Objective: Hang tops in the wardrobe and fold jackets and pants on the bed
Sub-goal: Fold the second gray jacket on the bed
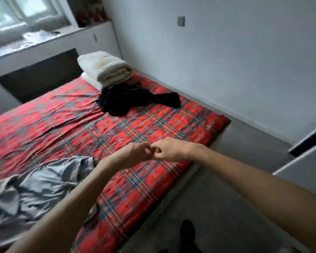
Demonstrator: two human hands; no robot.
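Grips curled empty, left hand [139, 152] and right hand [169, 150] touch; black pants [130, 99] lie lengthwise toward wall [226, 61]

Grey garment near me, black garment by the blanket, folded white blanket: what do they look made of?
Grey garment: thin, smooth woven fabric, possibly synthetic or satin-like, going by its slight sheen and sharp crumpled creases.
Black garment: matte dark cloth lying in a limp heap; the weave is too blurred to tell.
White blanket: probably thick fleece or plush, with a fuzzy surface and bulky, rounded folds.
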